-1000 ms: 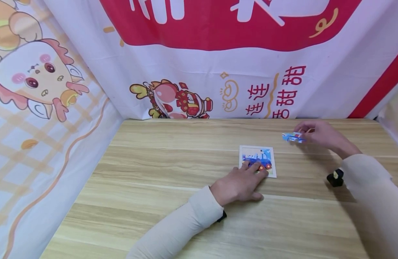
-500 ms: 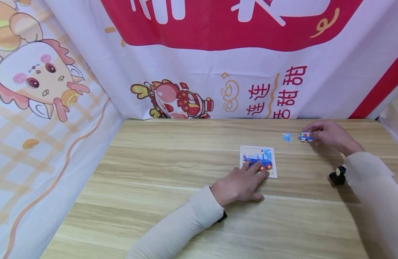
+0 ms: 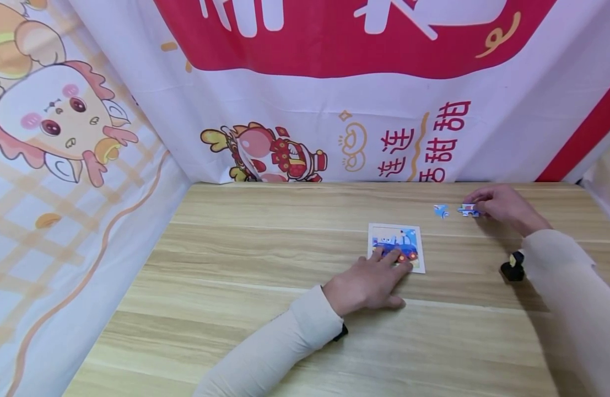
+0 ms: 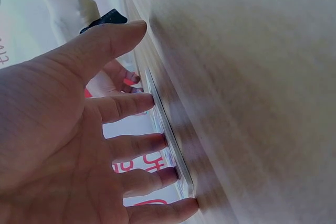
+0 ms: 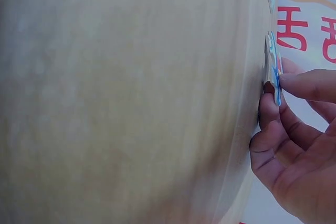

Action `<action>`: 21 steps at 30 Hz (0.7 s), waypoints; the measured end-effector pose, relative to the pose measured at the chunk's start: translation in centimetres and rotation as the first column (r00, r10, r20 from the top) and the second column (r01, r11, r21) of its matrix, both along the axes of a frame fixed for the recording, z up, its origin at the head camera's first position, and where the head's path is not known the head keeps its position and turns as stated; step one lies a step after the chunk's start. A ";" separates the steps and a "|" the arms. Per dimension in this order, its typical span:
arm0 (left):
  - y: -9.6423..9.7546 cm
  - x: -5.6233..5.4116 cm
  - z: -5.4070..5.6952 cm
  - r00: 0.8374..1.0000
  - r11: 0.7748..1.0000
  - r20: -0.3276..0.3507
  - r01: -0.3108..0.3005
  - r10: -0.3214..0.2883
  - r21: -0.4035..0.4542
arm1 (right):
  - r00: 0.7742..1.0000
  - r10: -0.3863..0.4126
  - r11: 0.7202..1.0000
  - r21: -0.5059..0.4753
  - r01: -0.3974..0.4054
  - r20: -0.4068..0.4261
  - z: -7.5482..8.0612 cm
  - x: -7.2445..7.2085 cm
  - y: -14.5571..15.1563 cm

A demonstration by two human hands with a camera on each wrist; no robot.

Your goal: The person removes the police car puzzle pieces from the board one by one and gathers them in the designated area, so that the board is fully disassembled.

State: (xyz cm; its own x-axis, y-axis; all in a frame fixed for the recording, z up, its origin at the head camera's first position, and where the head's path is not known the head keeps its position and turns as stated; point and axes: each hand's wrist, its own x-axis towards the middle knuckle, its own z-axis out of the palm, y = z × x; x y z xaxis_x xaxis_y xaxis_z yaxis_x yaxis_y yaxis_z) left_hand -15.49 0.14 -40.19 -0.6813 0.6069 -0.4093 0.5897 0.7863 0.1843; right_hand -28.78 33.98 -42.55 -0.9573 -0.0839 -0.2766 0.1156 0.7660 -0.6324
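A white-framed jigsaw puzzle point(image 3: 421, 259) with a blue cartoon vehicle lies flat on the table. My left hand point(image 3: 366, 281) rests its spread fingertips on the near part of it; the left wrist view shows those fingers fairly straight along the board's edge point(image 4: 173, 140). Farther back on the right, my right hand point(image 3: 500, 208) pinches a blue and red jigsaw piece point(image 3: 467, 209). In the right wrist view the thumb presses this piece's point(image 5: 276, 72) face, fingers curled behind it, low at the tabletop. A light blue jigsaw piece point(image 3: 441, 210) lies apart, just left of the held one.
The wooden table point(image 3: 225, 264) ends at a printed white and red cloth point(image 3: 295, 99) behind it. Another patterned cloth point(image 3: 61, 231) hangs along the left side. A black device point(image 3: 513, 267) sits by the right cuff, partly hidden under the forearm.
The right hand has shifted slightly right with its piece and lowered it. The light blue piece, next to the held one before, now lies separate on the table. The left hand has stayed put.
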 end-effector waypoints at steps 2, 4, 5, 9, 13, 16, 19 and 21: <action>0.0 0.0 0.0 1.000 1.000 0.003 -0.002 0.002 0.001 | 1.000 -0.001 1.000 0.004 0.001 -0.006 0.0 0.0 0.0; 0.0 0.0 0.0 1.000 1.000 0.003 -0.001 0.001 0.001 | 1.000 0.003 1.000 0.011 -0.003 -0.011 -0.1 0.0 -0.1; -0.1 0.0 0.1 1.000 1.000 0.005 -0.001 0.001 0.001 | 1.000 0.005 1.000 0.014 -0.005 -0.013 -0.1 0.0 -0.1; -0.1 0.1 0.1 1.000 1.000 0.000 0.000 0.000 0.002 | 1.000 0.006 1.000 0.021 -0.006 -0.017 -0.2 0.0 -0.2; 0.0 0.1 0.2 1.000 1.000 -0.001 -0.002 0.002 0.007 | 0.999 0.005 1.000 0.019 -0.004 -0.033 -0.2 0.0 -0.2; 0.0 0.1 0.2 1.000 1.000 -0.002 -0.002 0.002 0.006 | 0.999 0.010 1.000 0.021 -0.009 -0.051 -0.3 -0.1 -0.1; 0.0 0.1 0.1 1.000 1.000 -0.003 -0.002 0.002 0.003 | 0.998 0.012 1.000 0.025 -0.010 -0.059 -0.2 0.0 -0.1; 0.0 0.0 0.1 1.000 1.000 -0.003 -0.002 0.002 0.001 | 0.998 0.011 1.000 0.030 -0.009 -0.064 -0.2 0.0 -0.1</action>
State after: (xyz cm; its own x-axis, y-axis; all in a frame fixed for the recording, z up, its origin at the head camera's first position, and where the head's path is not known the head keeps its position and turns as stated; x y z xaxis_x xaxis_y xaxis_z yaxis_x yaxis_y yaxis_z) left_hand -15.45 0.16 -40.09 -0.6835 0.6060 -0.4069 0.5888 0.7872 0.1832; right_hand -28.77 33.83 -42.79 -0.9723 -0.0860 -0.2176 0.0682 0.7853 -0.6154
